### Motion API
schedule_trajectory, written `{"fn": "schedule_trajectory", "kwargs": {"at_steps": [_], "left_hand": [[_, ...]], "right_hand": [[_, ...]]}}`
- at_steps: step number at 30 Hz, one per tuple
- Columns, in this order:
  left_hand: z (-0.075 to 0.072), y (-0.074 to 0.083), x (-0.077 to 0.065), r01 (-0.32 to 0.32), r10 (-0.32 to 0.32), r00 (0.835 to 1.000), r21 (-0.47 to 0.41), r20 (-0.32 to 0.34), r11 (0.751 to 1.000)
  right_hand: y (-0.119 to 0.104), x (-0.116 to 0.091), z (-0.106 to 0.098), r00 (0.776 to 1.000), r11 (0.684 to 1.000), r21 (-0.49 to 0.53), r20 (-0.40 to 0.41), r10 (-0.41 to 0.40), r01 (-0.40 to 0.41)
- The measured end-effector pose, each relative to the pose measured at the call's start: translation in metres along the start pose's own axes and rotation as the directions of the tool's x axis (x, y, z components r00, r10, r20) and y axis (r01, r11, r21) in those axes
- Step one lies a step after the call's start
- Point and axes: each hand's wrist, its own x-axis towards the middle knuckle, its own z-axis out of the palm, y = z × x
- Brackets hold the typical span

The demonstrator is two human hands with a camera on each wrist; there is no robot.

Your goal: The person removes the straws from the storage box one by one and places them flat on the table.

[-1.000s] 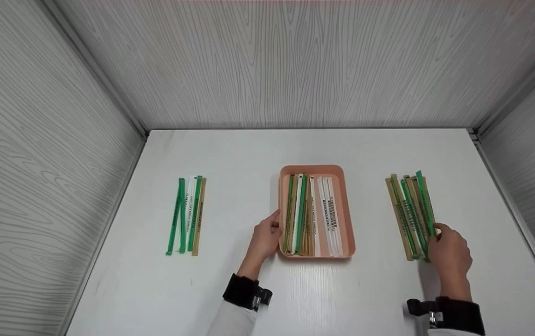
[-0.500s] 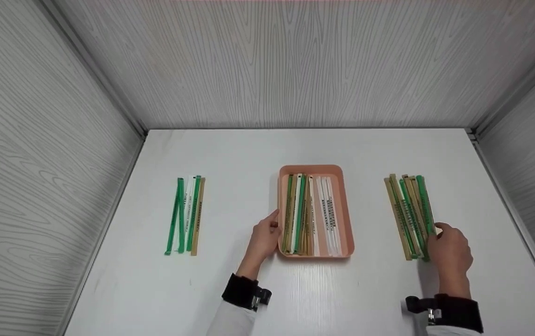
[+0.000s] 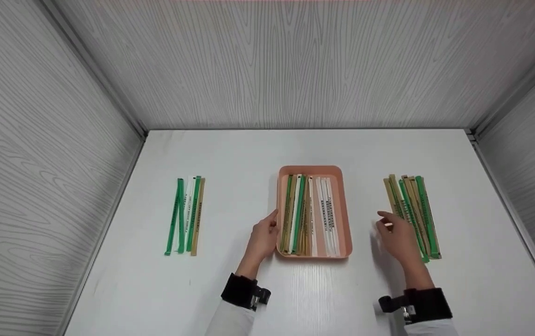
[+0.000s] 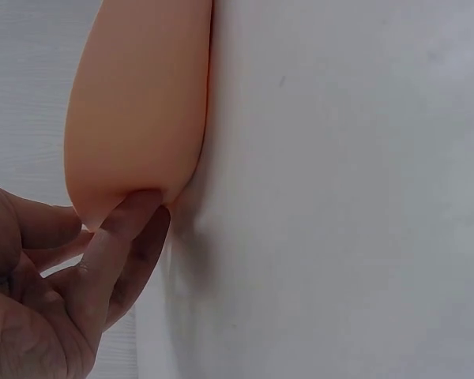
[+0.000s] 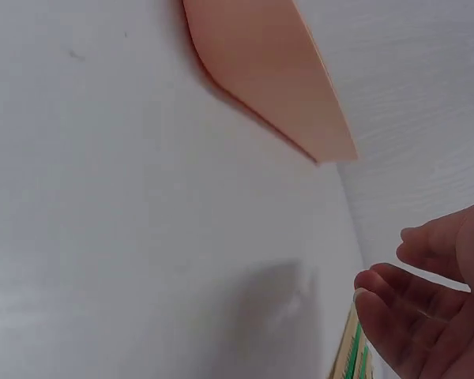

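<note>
My left hand (image 3: 263,239) holds the left side of a pink tray (image 3: 347,224), its fingers against the outer wall in the left wrist view. Inside the tray lie slim wrapped straws: green, brown and white ones at the left, a few white ones (image 3: 327,217) at the right. My right hand (image 3: 399,238) hovers over the left edge of a loose bundle of green and brown wrapped straws (image 3: 420,205). Its fingers are loosely bent, and a gap shows between thumb and fingers with nothing in it in the right wrist view. The hand hides part of that bundle.
Another small group of green, white and brown wrapped straws (image 3: 188,214) lies on the left part of the white table (image 3: 239,158). Grey wood-grain panels (image 3: 267,65) stand behind and on both sides.
My right hand has left the green straw at the bundle's right edge and moved left across the bundle. The straws there now lie uncovered. My left hand stays at the tray.
</note>
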Motion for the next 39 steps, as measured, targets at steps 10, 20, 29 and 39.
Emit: {"fn": "schedule_trajectory", "kwargs": {"at_steps": [10, 20, 29, 39], "left_hand": [[0.001, -0.001, -0.002, -0.001, 0.001, 0.999, 0.009, -0.033, 1.0], [-0.001, 0.022, -0.007, -0.062, 0.07, 0.987, 0.061, -0.147, 0.996], [0.012, 0.05, -0.016, -0.195, 0.228, 0.958, 0.189, -0.174, 0.962], [0.039, 0.047, -0.013, -0.202, 0.228, 0.973, 0.356, -0.034, 0.913]], "right_hand": [[-0.02, 0.013, 0.046, 0.981, 0.977, 0.196, 0.188, 0.042, -0.08], [-0.016, 0.018, 0.061, 0.981, 0.976, 0.203, 0.193, 0.033, -0.073], [-0.011, 0.02, 0.068, 0.985, 0.967, 0.242, 0.168, 0.037, -0.078], [-0.009, 0.019, 0.069, 0.982, 0.958, 0.268, 0.183, 0.055, -0.104]]}}
